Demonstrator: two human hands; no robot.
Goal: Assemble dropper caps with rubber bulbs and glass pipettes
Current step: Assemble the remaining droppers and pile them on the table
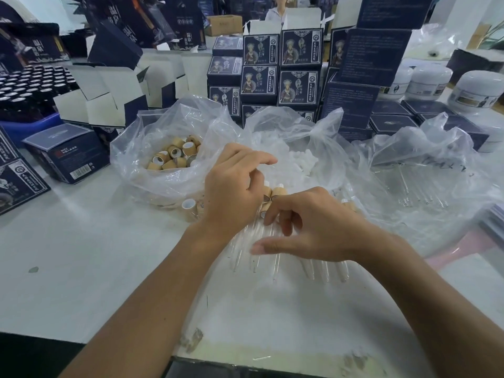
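Left hand (231, 186) grip, right hand (313, 227) grip: contents unclear | finished droppers (275, 195) on worktop (81, 241) | bagged caps (174, 156) remain

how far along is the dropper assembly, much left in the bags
Done: several assembled droppers lie in a row on the table. In hand: both the left hand and right hand work at the wooden caps in that row; their exact hold is hidden. Left: plenty of loose caps, white bulbs and glass pipettes remain bagged.

White worktable (81, 255) under bright even light — stacked dark blue cartons (281, 66), white jars (474, 91) behind.
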